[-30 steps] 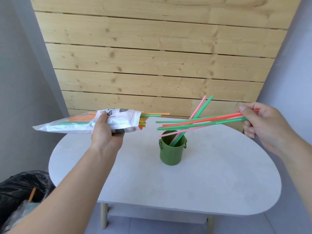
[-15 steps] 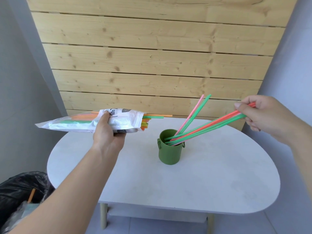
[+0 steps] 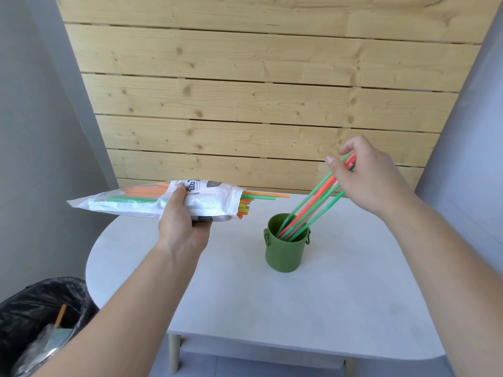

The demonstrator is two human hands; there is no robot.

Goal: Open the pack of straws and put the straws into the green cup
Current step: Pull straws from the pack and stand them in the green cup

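My left hand point(image 3: 181, 224) grips the white pack of straws point(image 3: 152, 200), held level above the table's left side; orange and green straw ends poke out of its open right end. The green cup point(image 3: 285, 251) stands on the white table point(image 3: 272, 308), right of the pack. A bunch of green, orange and pink straws point(image 3: 313, 205) leans in the cup, tilted up to the right. My right hand point(image 3: 367, 178) is at their upper ends, with the tips between my thumb and curled fingers.
A black-lined bin point(image 3: 40, 322) with an orange straw in it stands on the floor at the lower left. A wooden plank wall point(image 3: 258, 104) rises behind the table. Grey walls close in on both sides.
My right hand swung the bunch of straws from nearly level to steep, and their lower ends went down into the cup. My left hand stayed put with the pack.
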